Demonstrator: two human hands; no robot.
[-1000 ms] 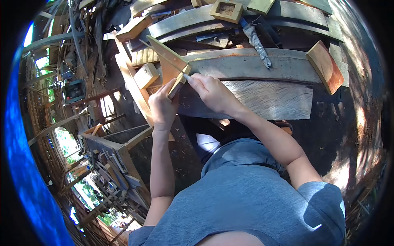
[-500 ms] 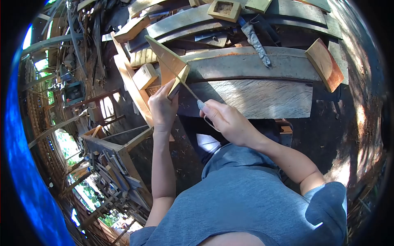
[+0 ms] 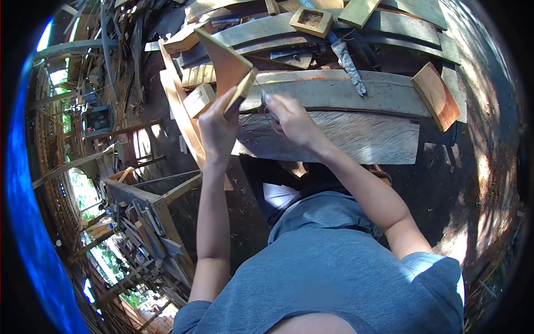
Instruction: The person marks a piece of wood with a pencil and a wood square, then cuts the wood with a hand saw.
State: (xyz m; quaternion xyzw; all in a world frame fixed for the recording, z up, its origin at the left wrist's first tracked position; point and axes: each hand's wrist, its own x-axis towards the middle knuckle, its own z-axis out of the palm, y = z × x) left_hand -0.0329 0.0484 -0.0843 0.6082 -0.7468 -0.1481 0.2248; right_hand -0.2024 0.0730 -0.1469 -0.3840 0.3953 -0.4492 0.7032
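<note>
My left hand [image 3: 218, 131] is closed around the lower end of a wooden piece [image 3: 227, 64] with a curved face and a pointed top, held up above the bench. My right hand [image 3: 295, 122] is closed on the grey wrapped handle of a slim file [image 3: 263, 98], just right of the wood's lower edge. Most of the file's thin shaft does not show in this view. Beside my left hand, a small light wooden block [image 3: 199, 101] lies on the bench's left end.
Long grey bench planks [image 3: 334, 86] run across in front of me. On them lie a cloth-wrapped tool [image 3: 349, 68], a hollowed wooden block [image 3: 311, 21] and a curved wooden piece [image 3: 436, 96]. A wooden bin of offcuts [image 3: 147, 222] stands at left.
My right hand has moved up and towards the wooden piece with the file, whose long shaft showed across the wood before. My left hand still holds the wood, now tilted slightly differently.
</note>
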